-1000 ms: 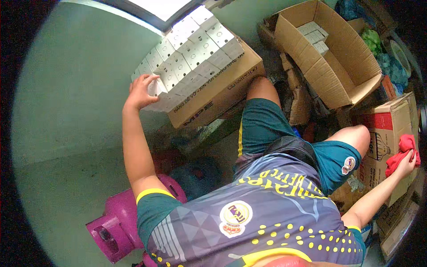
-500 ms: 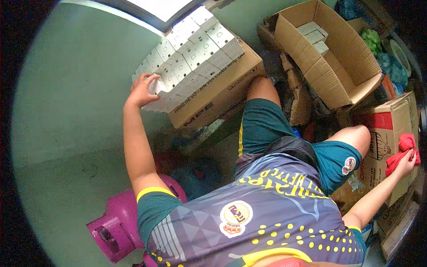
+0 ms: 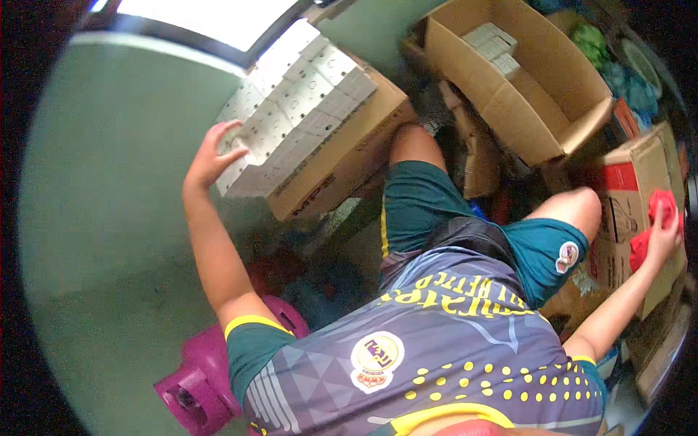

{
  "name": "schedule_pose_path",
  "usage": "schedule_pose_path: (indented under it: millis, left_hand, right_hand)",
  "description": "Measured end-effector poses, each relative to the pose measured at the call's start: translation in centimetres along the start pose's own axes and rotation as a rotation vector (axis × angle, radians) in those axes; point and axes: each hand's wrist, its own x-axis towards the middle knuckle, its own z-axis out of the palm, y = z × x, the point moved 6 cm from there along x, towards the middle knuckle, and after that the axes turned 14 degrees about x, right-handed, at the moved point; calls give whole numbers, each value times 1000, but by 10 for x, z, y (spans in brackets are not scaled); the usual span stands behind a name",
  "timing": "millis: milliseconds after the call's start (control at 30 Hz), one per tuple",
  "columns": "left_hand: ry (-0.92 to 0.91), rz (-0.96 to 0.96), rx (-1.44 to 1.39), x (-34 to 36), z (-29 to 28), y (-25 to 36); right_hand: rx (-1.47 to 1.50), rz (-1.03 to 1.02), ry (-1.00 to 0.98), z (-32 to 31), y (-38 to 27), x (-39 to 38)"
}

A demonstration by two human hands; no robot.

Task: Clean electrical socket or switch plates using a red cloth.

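Observation:
White square electrical boxes (image 3: pixel 294 98) with round knockouts stand in stepped rows on a closed cardboard carton (image 3: pixel 345 156), under the window at the upper left. My left hand (image 3: pixel 209 161) is at the near left end of the rows, thumb and fingers curved around one white electrical box (image 3: pixel 234 139). Its fingertips are partly hidden and blurred. Far to the right, my right hand (image 3: pixel 662 243) grips a bunched red cloth (image 3: pixel 639 248), part of which sticks up past the fingers. The cloth is in front of a carton with a red panel (image 3: pixel 618 178).
An open cardboard carton (image 3: pixel 512 102) at the upper right holds a few white boxes (image 3: pixel 492 47). Plastic bags (image 3: pixel 589 45) are piled beyond it. A purple plastic stool or chair (image 3: pixel 200 370) is beside my left arm. The green wall (image 3: pixel 109 182) bounds the left side.
The view has shifted slightly, and the stack with my left hand sits a little farther left in the picture. My left hand stays at the same box; my right hand still grips the cloth.

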Motion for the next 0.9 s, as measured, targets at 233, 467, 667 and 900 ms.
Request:
schedule_pose_path:
  millis: [233,467,667,900]
  left_hand:
    - [260,372,-395,58,-76,224]
    - [172,850,-513,152,-34,503]
    - [-233,895,110,294,142,671]
    - [-231,359,405,361,260,704]
  right_hand:
    - [-90,101,-198,1,-63,-5]
    - [56,53,-23,-68,-87,6]
    - [127,10,50,-92,-122,2]
    - [175,-1,58,-73,-111,12]
